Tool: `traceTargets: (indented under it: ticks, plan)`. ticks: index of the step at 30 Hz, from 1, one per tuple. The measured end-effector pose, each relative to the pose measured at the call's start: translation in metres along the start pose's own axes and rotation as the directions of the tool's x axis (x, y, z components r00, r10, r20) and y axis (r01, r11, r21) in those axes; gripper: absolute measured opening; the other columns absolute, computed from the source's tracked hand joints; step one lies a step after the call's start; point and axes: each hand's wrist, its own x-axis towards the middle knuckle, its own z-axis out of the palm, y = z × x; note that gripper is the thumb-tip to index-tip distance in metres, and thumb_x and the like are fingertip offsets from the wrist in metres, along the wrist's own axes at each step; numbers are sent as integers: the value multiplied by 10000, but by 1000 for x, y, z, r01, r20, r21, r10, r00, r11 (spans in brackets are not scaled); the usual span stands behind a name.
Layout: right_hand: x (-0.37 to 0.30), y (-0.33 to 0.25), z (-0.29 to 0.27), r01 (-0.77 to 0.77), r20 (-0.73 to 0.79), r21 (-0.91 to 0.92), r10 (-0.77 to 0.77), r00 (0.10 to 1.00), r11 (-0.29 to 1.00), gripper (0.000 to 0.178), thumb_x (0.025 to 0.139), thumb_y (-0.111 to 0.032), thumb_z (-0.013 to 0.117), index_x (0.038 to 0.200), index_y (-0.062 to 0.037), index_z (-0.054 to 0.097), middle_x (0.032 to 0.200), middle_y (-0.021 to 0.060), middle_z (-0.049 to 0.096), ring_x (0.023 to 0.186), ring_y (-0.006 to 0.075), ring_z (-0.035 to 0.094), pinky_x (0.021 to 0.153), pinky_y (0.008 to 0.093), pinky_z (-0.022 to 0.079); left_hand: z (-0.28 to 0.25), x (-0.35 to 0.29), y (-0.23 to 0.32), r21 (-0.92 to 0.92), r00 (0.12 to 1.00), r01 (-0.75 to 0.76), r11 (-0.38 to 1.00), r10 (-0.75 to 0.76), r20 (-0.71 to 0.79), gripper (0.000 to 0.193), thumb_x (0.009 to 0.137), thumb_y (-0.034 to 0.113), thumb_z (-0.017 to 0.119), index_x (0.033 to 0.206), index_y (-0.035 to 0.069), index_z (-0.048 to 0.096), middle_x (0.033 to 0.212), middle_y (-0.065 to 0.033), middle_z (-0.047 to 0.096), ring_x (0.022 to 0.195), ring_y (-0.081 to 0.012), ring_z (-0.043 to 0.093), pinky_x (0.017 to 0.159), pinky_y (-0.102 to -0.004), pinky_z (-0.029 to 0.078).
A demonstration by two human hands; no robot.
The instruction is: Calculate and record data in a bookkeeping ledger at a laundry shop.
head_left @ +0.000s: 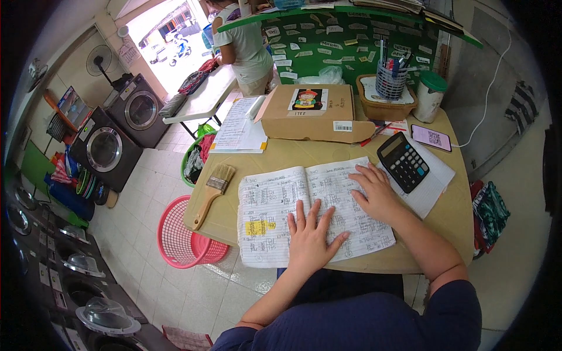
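Observation:
A lined notebook (263,196) lies spread on the yellowish table, its pages filled with handwriting and one patch marked in yellow. My left hand (313,237) rests flat across the lower middle of the pages, fingers spread. On the upper part of the right page lies my right hand (374,190), palm down with the fingers apart. Neither hand holds anything. Just beyond the right hand, a black calculator (404,162) sits on loose white paper (433,178). A wide paintbrush (213,193) with a wooden handle lies left of the notebook.
Behind stands a cardboard box (307,114), with a pen cup (391,82), a green-lidded jar (430,96) and a plugged-in phone (431,137) to its right. A pink basket (181,234) is by the table's left edge. Washing machines (105,149) line the left; another person (243,52) stands at the back.

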Motion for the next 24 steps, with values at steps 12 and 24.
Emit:
traceTargets:
  ticks: [12, 24]
  plan:
    - [1, 2, 5, -22, -25, -16, 21, 999, 1000, 521, 943, -293, 620, 1415, -91, 528, 1533, 205, 421, 1451, 431, 318, 1203, 524, 229, -1, -1, 0, 14, 1000, 4, 1000, -4, 3, 665, 895, 597, 638, 1397, 167, 565, 1514, -191, 429, 1462, -522, 233, 1149, -682, 171]
    - [1, 3, 0, -29, 5, -23, 29, 1000, 999, 486, 956, -295, 596, 1391, -85, 545, 1537, 199, 415, 1454, 430, 313, 1204, 533, 225, -1, 3, 1, 8, 1000, -5, 1000, 5, 10, 677, 897, 598, 634, 1403, 154, 561, 1514, -195, 426, 1464, -524, 225, 1147, -684, 170]
